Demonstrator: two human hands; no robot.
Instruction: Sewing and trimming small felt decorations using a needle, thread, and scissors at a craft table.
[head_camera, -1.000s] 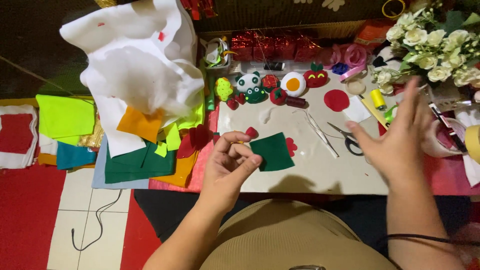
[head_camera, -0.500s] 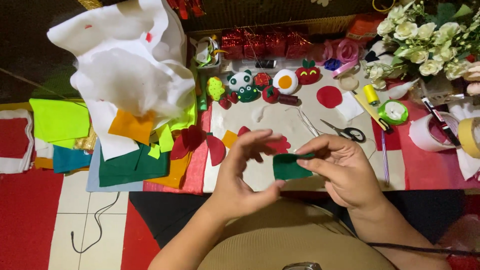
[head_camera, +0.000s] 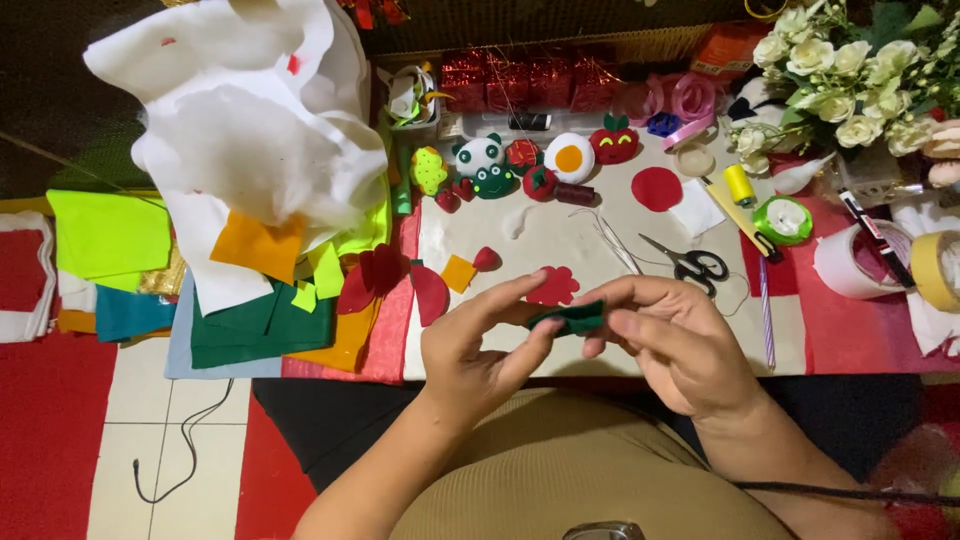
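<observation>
Head view, looking down: closest in, the left hand (head_camera: 478, 345) and the right hand (head_camera: 672, 338) meet over the near edge of the work board (head_camera: 560, 240), both pinched shut on one small dark green felt piece (head_camera: 570, 318) held between the fingertips just above the board. That scrap looks light, soft and floppy, likely to fold unless gripped by its edges as it is now. Just beyond lies a red felt flower shape (head_camera: 554, 287), then black scissors (head_camera: 695, 264), and farther back a row of finished felt figures (head_camera: 520, 165).
</observation>
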